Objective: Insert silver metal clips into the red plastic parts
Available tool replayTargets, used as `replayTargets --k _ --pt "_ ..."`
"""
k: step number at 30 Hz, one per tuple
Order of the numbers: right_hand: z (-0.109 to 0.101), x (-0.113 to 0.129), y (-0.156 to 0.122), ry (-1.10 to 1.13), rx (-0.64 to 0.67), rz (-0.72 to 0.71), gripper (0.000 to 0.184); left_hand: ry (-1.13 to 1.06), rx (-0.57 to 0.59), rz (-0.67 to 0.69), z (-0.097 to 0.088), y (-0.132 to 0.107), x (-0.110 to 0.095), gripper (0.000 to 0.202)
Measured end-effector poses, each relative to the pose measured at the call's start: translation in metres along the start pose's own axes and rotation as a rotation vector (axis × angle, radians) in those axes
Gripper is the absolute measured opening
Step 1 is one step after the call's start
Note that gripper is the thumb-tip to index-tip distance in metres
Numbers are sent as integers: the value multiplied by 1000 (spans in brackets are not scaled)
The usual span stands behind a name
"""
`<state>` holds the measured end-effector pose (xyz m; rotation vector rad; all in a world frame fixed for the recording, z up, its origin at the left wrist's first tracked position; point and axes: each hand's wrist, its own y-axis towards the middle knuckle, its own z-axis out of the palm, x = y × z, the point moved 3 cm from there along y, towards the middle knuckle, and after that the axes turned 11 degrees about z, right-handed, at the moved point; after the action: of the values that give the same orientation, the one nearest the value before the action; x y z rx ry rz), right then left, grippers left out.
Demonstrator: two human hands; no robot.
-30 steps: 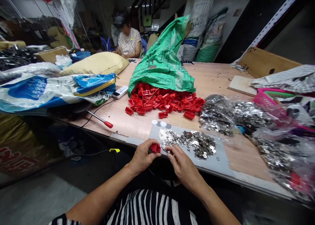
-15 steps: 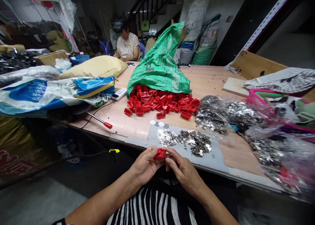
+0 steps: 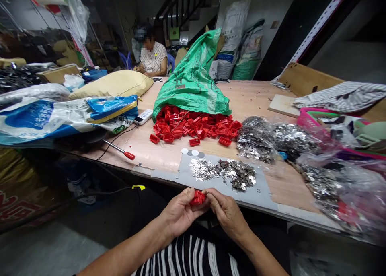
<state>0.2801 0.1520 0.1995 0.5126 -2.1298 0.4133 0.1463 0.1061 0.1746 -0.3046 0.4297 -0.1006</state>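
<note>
A small red plastic housing (image 3: 198,198) is held by my left hand (image 3: 180,211), its thumb and fingers closed around it just off the table's front edge. My right hand (image 3: 224,209) has its thumb and fingertips pinched together at the right side of that part; whatever lies between them is too small to make out. Beyond the hands, a grey mat (image 3: 183,172) carries a pile of shiny small metal pieces (image 3: 202,169) and a darker metal pile (image 3: 239,175). Several more red plastic housings (image 3: 196,127) spill from a green woven sack (image 3: 193,83).
Clear bags of metal pieces (image 3: 257,141) and a pink basket (image 3: 310,123) stand on the right. A red-handled lever (image 3: 128,155), a white device with a cable (image 3: 143,117) and a blue-white sack (image 3: 39,119) are on the left. Another person (image 3: 152,58) sits across the table (image 3: 256,95).
My right fingers have drawn together into a tighter pinch at the red housing's right side. Both hands and the part appear slightly lower, while the whole view has shifted a little.
</note>
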Motion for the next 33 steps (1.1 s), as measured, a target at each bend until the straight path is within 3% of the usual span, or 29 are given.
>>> replayTargets --k 3,6,8,13,17,23,29,33 --pt "0 -13 -3 8 7 74 36 87 -97 -96 -23 3 8 16" --pt "-6 -21 -5 -16 -25 128 38 201 -273 -206 -53 14 15 11" --pt "-12 -23 -5 -39 -55 144 38 251 -317 -249 -70 26 17 5" --pt "-35 -23 0 -95 -182 179 38 272 -369 -226 -103 50 21 21" --pt "-57 -23 8 -224 -296 190 32 258 -424 -194 -126 52 25 24" --pt "-72 -17 46 -432 -375 63 23 217 -397 -163 -139 50 29 35" --pt "-58 5 113 -686 -292 44 31 183 -352 -159 -141 53 34 37" --pt "-45 18 157 -750 -294 67 42 172 -304 -131 -133 52 35 20"
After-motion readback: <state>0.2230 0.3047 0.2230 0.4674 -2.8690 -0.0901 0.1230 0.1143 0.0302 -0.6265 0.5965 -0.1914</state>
